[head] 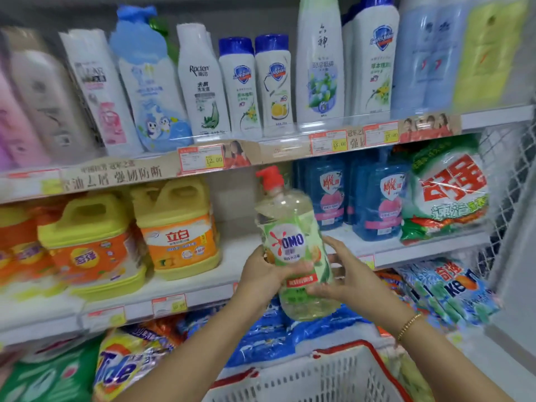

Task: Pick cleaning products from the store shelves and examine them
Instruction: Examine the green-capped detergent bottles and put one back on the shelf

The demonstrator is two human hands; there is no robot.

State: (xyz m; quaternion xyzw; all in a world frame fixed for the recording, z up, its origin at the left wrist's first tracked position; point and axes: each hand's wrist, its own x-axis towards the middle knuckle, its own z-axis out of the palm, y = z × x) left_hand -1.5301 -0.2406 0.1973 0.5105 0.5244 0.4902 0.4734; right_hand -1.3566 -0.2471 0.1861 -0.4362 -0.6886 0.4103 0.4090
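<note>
Examine step: I've got the clear plastic OMO pump bottle with red pump top (293,250) gripped between left hand (262,278) and right hand (342,278), label facing me; next I'd rotate it to check the back.

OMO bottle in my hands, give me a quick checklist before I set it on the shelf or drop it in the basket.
1. Grip: left hand and right hand both hold the OMO bottle: ok.
2. Red pump sits on the neck: ok.
3. Front label faces the camera, readable: ok.
4. Shelf gap between the yellow jug and the blue bottles is free: ok.
5. Room in the basket: cannot tell, mostly out of frame.
</note>
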